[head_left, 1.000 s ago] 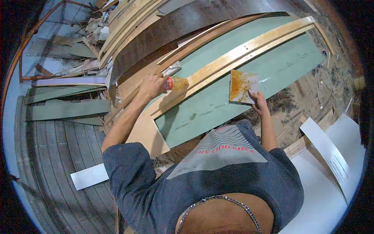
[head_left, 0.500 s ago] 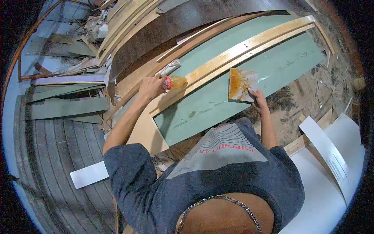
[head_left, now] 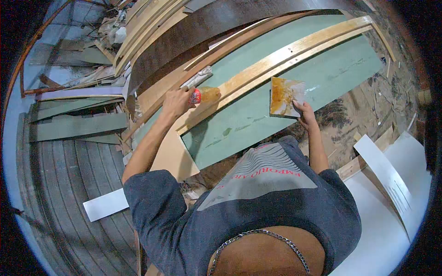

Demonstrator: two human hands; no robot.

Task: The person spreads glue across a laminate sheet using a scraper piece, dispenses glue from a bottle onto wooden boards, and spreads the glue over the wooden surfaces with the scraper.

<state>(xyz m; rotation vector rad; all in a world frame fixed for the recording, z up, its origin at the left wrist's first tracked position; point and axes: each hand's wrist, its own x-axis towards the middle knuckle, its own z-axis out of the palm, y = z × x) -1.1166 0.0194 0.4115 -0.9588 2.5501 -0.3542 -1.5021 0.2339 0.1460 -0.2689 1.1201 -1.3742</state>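
My left hand is closed around a plastic bottle with a red label and amber contents. The bottle lies tilted sideways, its amber end over the near end of a long wooden frame rail. Whether it touches the wood I cannot tell. In my right hand is a flat square board, smeared with amber, glue-like stuff and gripped at its lower right corner. The board hovers over a pale green panel, which has wet-looking streaks. A crumpled whitish cloth or wrapper lies just beyond the bottle.
A dark curved sheet and several wooden strips lie at the back. White strips and a white sheet are on the right. Scraps litter the ground. Grey slatted boards cover the left.
My right hand and the smeared board have shifted up slightly in view. The left hand and bottle are almost where they were, the bottle a touch higher.
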